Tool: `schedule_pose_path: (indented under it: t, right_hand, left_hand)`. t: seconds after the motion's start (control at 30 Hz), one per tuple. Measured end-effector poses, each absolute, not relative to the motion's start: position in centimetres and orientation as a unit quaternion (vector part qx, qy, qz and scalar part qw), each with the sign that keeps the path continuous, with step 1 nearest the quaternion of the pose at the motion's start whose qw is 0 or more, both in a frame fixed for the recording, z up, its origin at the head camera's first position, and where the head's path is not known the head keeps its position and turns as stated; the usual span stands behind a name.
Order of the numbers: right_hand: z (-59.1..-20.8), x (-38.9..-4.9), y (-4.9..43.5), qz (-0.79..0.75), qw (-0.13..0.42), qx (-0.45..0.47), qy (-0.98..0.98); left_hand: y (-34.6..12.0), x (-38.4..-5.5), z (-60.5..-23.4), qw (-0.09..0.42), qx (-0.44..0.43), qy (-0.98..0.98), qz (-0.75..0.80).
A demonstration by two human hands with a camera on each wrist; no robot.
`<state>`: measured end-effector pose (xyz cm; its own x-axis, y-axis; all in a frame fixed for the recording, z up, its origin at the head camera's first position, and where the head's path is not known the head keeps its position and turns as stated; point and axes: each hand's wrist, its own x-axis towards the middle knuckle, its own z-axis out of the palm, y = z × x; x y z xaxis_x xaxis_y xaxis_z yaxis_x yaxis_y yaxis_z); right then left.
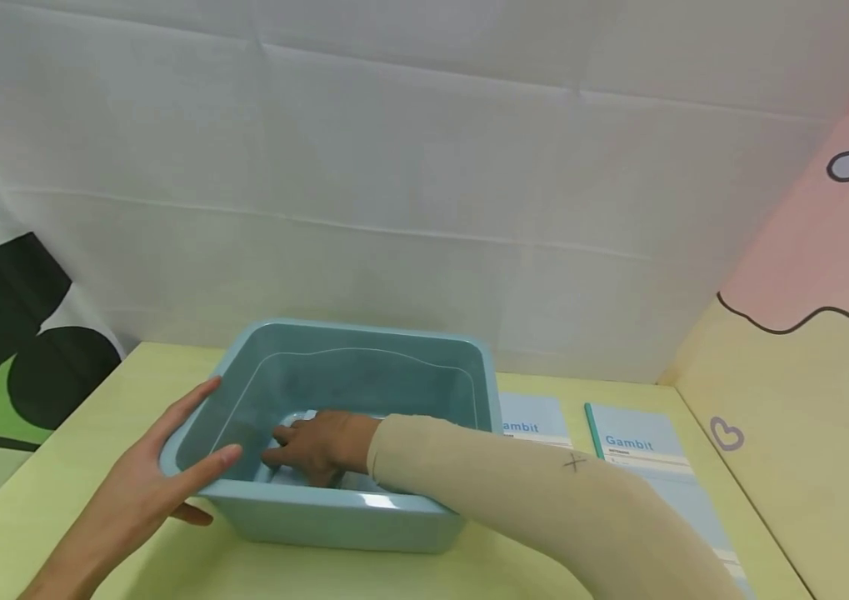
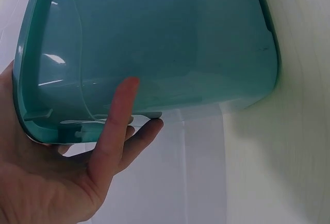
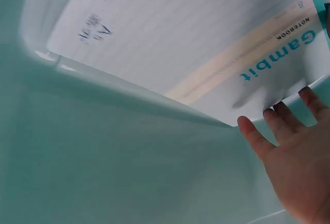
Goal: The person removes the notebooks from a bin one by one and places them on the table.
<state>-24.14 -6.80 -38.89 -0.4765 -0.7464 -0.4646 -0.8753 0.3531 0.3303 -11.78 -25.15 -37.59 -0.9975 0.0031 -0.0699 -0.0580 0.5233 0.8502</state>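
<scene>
A blue-green plastic basin (image 1: 342, 521) stands on the table. My left hand (image 1: 135, 479) is at its near left corner, with spread, fairly straight fingers beside the rim and the thumb over it. In the left wrist view, this hand (image 2: 72, 183) lies along the rim end of the basin (image 2: 170, 44). Down inside the basin, my right hand (image 1: 319, 446) reaches to a pale Gambit notebook (image 3: 196, 33) lying on the bottom. The right wrist view shows that hand (image 3: 299, 167) with extended fingertips at the notebook's edge; its thumb is mostly out of frame.
Right of the basin lie more Gambit notebooks, one (image 1: 532, 417) partly behind the right sleeve (image 1: 544, 483) and another (image 1: 630, 429) farther right. A pale wall sheet (image 1: 424, 208) closes off the back. A yellow side panel (image 1: 791, 400) stands at the right.
</scene>
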Motion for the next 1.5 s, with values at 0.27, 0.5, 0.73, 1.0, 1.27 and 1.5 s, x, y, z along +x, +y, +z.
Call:
schedule_pose_path:
  t: [0.27,0.5,0.73,1.0,1.27,1.5]
  right_hand:
    - [-38.4,-24.5,-6.7,0.27,0.127,-0.49,0.819]
    - [-38.4,-24.1,-6.7,0.301,0.103,-0.495,0.808]
    - [-38.2,-24.3,-7.2,0.315,0.088,-0.487,0.81]
    - [-38.2,-25.0,-7.1,0.34,0.045,-0.51,0.789]
    - [-38.0,-25.3,-6.7,0.346,0.022,-0.523,0.779]
    - [-37.2,-25.4,-6.6,0.325,-0.039,-0.511,0.795]
  left_hand:
    - [-24.9,-12.1,-37.4,0.02,-0.009,0.872,0.489]
    - [-25.2,-11.9,-37.4,0.035,-0.024,0.873,0.486]
    - [-25.2,-11.7,-37.3,0.025,-0.019,0.877,0.479]
    - [-24.9,-12.0,-37.3,0.042,-0.03,0.869,0.492]
    - [-24.9,-12.0,-37.3,0.046,-0.036,0.867,0.495]
    - [-24.9,-11.8,-37.4,0.038,-0.029,0.866,0.498]
